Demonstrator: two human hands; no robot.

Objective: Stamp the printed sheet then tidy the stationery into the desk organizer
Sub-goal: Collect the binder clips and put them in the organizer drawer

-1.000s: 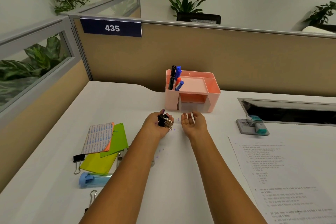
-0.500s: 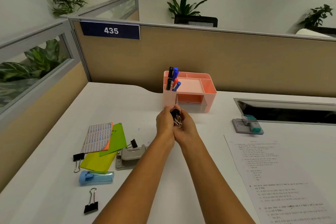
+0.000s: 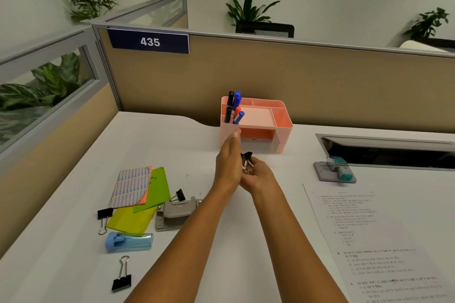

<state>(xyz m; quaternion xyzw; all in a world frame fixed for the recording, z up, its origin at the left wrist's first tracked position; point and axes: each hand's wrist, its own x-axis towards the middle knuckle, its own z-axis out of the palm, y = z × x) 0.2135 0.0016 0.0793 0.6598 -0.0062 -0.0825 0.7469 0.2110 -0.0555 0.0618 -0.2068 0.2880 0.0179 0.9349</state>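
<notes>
Stage: tidying, by the look of it; a bundle of binder clips is gathered just in front of the desk organizer. Whether the printed sheet bears a stamp mark cannot be told.
Next move: likely a short lift and tip into one organizer compartment, cupped so that no clip spills.
Bench: one, white, carrying everything listed.
Printed sheet: one, flat at the right, well apart from the hands.
Desk organizer: one, pink, at the back against the partition; five markers stand in its left compartment.
Paper sheets: three, overlapping at the left: patterned, green, yellow.
Hole punch: one, grey, beside the sheets.
Blue case: one.
Stamp tray: one, right of the organizer, with a teal stamp on it.
Hands: together; left hand straight-fingered against the bundle, right hand cupped under it.
Loose binder clips: three on the bench at the left, one lying against the punch.
</notes>
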